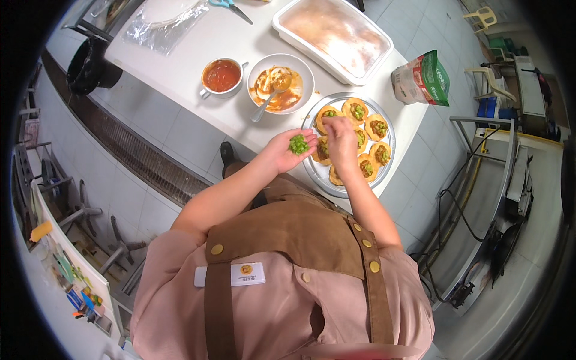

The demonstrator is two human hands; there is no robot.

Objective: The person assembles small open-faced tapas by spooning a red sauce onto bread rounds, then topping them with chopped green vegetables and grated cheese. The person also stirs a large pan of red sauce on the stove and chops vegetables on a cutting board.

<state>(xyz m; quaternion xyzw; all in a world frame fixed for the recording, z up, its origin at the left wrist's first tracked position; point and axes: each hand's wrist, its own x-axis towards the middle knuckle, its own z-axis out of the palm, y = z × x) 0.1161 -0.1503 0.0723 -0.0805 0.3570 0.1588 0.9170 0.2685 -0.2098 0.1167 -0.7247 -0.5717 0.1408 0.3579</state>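
My left hand (281, 151) is palm up, its fingers extended and slightly cupped under a small heap of chopped green onion (298, 144). My right hand (342, 147) hangs over a round metal tray (393, 141), fingertips pinched together; whatever they hold is too small to make out. On the tray lie several golden, flat crisp rounds (377, 128) topped with brown filling and green bits. My right hand and forearm hide part of them. Just beyond my left hand stands a white bowl (306, 72), smeared with orange and white sauce, with a spoon (264, 107) resting in it.
A metal cup (222, 93) of red sauce stands left of the bowl. Behind are a lidded white plastic container (333, 36), blue-handled scissors (233, 8) and a clear plastic bag (165, 27). A green and red pouch (423, 79) stands near the table's right edge.
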